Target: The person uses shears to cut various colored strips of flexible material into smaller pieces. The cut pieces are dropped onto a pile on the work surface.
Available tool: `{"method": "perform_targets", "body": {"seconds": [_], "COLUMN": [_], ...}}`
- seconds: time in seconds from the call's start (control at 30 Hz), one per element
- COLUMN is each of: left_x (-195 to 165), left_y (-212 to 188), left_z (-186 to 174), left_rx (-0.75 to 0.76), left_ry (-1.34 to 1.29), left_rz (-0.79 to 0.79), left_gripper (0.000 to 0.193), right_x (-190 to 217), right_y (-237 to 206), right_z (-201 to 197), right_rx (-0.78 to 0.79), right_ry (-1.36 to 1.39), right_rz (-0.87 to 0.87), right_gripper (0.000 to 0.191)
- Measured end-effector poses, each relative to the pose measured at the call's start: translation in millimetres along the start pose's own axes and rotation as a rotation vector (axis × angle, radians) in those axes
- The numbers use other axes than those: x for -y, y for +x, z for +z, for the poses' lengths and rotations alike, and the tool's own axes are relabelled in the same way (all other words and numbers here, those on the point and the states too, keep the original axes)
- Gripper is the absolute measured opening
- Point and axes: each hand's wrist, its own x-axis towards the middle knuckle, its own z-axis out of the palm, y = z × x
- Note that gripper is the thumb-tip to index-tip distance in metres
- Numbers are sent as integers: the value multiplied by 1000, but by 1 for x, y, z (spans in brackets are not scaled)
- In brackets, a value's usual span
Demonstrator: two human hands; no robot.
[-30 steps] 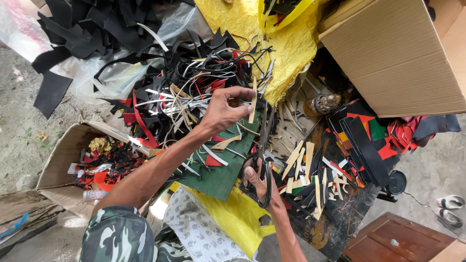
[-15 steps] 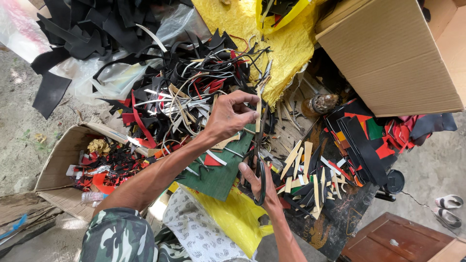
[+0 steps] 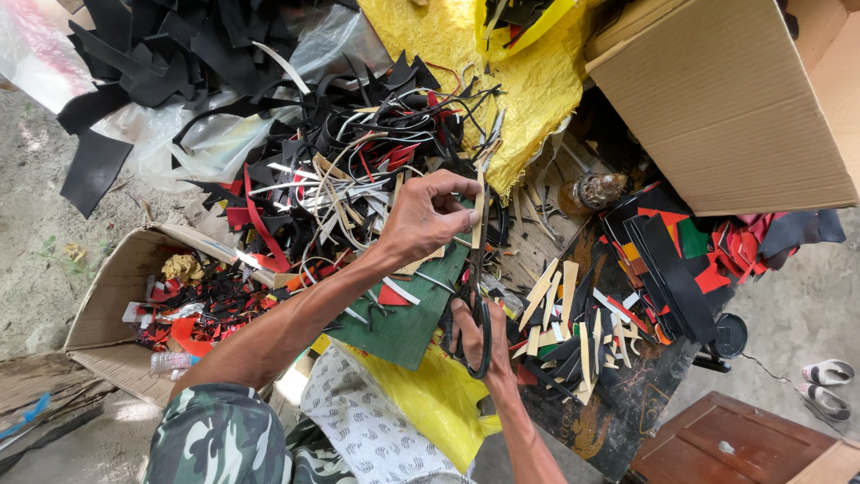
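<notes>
Over the scrap heap | left hand (image 3: 428, 215) pinching tan strip (image 3: 478, 208) | right hand (image 3: 475, 336) gripping scissors (image 3: 477, 309) mid-cut | many cut strips (image 3: 564, 314) already piled

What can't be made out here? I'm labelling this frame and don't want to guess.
Head view only:
- Scissors: the blades run behind the tan strip and the left hand, so where they cut is hidden.
- Right hand: its fingers are through the handles; the grip is partly covered.
- Big cardboard box: cut off by the right edge, inside unseen.
- Small box: scraps too small to sort.
</notes>
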Motion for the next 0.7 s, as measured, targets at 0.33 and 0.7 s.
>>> {"method": "perform_targets", "body": {"seconds": [0.33,0.7], "left_x": [6,43], "left_y": [-6,-34], "left_z": [-10,71], "left_rx": [-70,479], "left_ry": [90,97], "left_rz": [-57,17], "left_gripper": [25,26], "right_x": [-4,56], "right_y": [7,-24], "right_z": [-17,-73], "right_rx": [-85,-360], "right_ry": [65,356], "right_rz": [-70,-385], "right_gripper": [43,22]}}
